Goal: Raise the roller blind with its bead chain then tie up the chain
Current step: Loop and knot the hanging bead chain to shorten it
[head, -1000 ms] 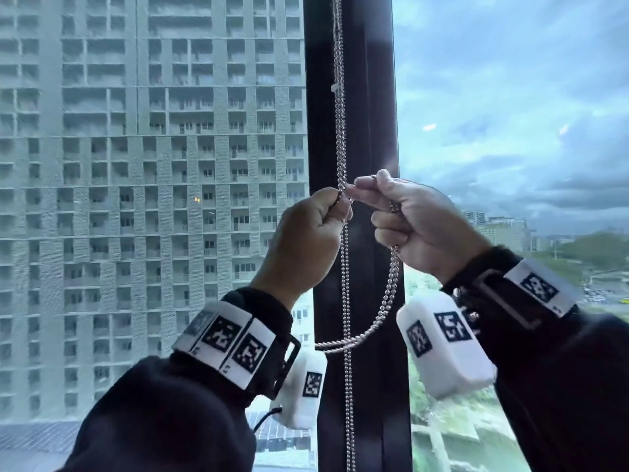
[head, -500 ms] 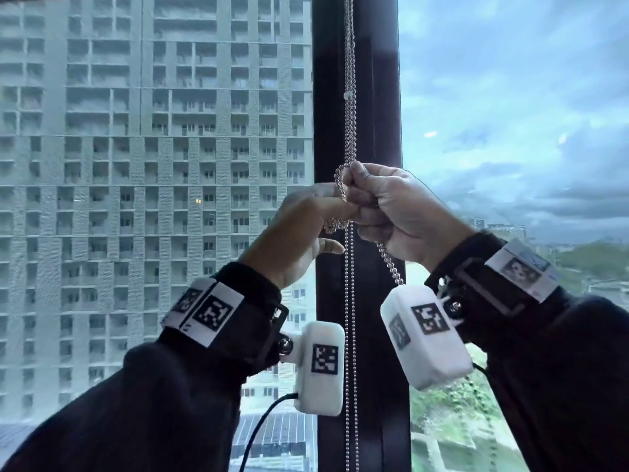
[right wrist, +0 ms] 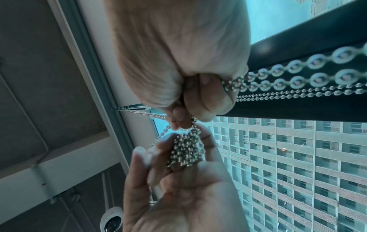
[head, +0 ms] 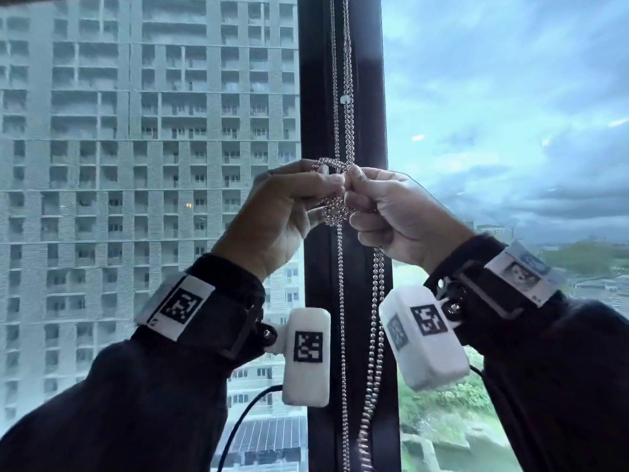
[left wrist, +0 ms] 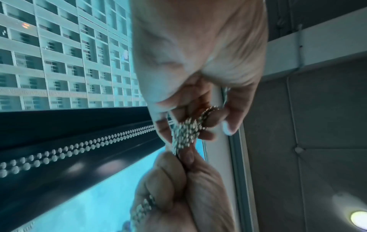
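A silver bead chain (head: pixel 344 124) hangs down the dark window post (head: pixel 313 97). At chest height it is bunched into a knot of beads (head: pixel 335 211), seen close as a knot (left wrist: pixel 185 133) and a knot (right wrist: pixel 187 152) in the wrist views. My left hand (head: pixel 282 212) pinches the knot from the left with curled fingers (left wrist: pixel 228 119). From the right, my right hand (head: pixel 391 212) pinches the strand just above it. A doubled length of chain (head: pixel 376 318) drops out of the right fist. A small loop (head: pixel 328 163) stands above the left fingers. The blind itself is out of view.
Window glass on both sides of the post shows a tall apartment block (head: pixel 136 165) and cloudy sky. White wrist cameras (head: pixel 306 356) hang under both forearms, close to the chain. The ceiling and a white camera (right wrist: pixel 112 219) appear in the right wrist view.
The hanging loop that drooped below my hands has been drawn up into a tight bunch between them. Both hands have closed together on it and risen slightly.
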A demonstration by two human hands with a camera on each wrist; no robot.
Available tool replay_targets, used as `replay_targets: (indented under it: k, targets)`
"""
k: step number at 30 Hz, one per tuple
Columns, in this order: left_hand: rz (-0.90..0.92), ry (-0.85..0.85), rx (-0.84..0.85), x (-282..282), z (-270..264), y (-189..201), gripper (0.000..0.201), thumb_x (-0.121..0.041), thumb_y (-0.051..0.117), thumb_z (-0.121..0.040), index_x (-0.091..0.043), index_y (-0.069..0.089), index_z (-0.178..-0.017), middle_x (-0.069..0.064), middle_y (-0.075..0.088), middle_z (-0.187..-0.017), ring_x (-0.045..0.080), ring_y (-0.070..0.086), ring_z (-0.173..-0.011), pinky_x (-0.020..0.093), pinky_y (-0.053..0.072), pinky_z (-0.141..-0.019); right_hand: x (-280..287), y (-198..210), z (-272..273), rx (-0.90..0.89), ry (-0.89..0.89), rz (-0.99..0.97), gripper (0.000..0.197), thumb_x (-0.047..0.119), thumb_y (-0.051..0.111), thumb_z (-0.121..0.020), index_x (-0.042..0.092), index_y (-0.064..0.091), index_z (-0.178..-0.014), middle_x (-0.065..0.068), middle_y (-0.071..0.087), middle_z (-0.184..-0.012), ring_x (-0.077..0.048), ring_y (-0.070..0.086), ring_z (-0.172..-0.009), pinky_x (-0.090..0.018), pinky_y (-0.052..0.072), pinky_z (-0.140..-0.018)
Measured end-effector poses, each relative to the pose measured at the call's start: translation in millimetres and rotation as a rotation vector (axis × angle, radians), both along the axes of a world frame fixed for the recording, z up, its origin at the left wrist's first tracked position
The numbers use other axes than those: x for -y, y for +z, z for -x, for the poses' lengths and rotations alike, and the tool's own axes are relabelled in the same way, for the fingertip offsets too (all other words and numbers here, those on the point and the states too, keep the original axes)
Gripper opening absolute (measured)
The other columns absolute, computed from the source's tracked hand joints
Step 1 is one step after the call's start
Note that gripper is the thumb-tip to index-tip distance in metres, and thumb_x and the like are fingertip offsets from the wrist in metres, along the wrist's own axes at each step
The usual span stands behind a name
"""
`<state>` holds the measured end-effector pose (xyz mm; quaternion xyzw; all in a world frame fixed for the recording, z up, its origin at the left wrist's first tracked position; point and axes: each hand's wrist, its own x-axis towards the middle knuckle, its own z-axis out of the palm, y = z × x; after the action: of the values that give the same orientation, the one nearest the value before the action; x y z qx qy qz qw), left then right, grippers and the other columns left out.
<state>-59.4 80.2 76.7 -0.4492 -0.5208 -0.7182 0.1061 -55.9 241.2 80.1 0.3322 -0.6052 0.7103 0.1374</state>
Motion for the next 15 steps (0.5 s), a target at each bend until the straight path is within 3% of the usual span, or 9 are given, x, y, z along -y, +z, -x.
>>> replay_targets:
  k: [2, 4, 7, 9, 12, 15]
  targets:
    - [-0.019, -0.061, -0.027, -4, -6, -1, 0.026, -0.005, 0.066, -0.077, -0.015, 0.061, -0.054, -0.002, 0.045, -0.05, 0.011, 0.051, -0.049, 0.021, 0.043, -0.059, 5, 1, -2, -0.006, 0.006, -0.019, 0.033, 0.026, 0.046, -0.105, 0.018, 0.054, -0.075, 0.006, 0.039, -0.053, 0.001, 0.021, -0.03, -0.006, 0.017, -0.036]
    - [0.036, -0.043, -0.039, -9, -9, -3, 0.03, -0.018, 0.058, -0.089, -0.013, 0.062, -0.06, -0.004, 0.036, -0.042, 0.01, 0.039, -0.04, 0.024, 0.033, -0.05, 9, -1, -4, -0.019, -0.034, -0.026, 0.034, 0.025, 0.047, -0.105, 0.018, 0.053, -0.073, 0.007, 0.043, -0.05, 0.0, 0.023, -0.029, -0.007, 0.015, -0.036]
    - [0.146, 0.037, -0.062, -11, -7, -5, 0.034, -0.017, 0.038, -0.096, -0.003, 0.064, -0.079, -0.003, 0.039, -0.041, 0.013, 0.035, -0.039, 0.029, 0.038, -0.053, 12, -4, -3, -0.064, -0.149, -0.011, 0.036, 0.024, 0.049, -0.105, 0.018, 0.051, -0.07, 0.004, 0.048, -0.051, 0.0, 0.024, -0.027, -0.008, 0.014, -0.036]
    - [0.168, 0.079, -0.054, -11, -7, -6, 0.037, -0.009, 0.03, -0.091, -0.002, 0.064, -0.08, 0.005, 0.054, -0.049, 0.016, 0.039, -0.04, 0.031, 0.041, -0.054, 14, -7, -6, -0.105, -0.213, 0.001, 0.037, 0.025, 0.05, -0.105, 0.018, 0.051, -0.068, 0.004, 0.049, -0.048, 0.0, 0.027, -0.026, -0.008, 0.015, -0.033]
    - [0.187, 0.172, -0.06, -10, -5, -8, 0.035, -0.001, 0.03, -0.088, -0.003, 0.065, -0.08, 0.013, 0.068, -0.066, 0.014, 0.043, -0.039, 0.032, 0.046, -0.053, 14, -11, -7, -0.131, -0.297, 0.006, 0.035, 0.023, 0.051, -0.104, 0.016, 0.052, -0.07, 0.001, 0.058, -0.052, 0.001, 0.039, -0.025, -0.011, 0.016, -0.028]
    - [0.242, 0.233, -0.08, -5, -5, -11, 0.034, 0.001, 0.035, -0.092, -0.002, 0.068, -0.086, 0.01, 0.074, -0.073, 0.014, 0.046, -0.043, 0.039, 0.051, -0.054, 11, -16, -4, -0.146, -0.382, -0.015, 0.031, 0.025, 0.056, -0.102, 0.017, 0.061, -0.073, 0.0, 0.071, -0.059, 0.0, 0.031, -0.027, -0.013, 0.015, -0.03]
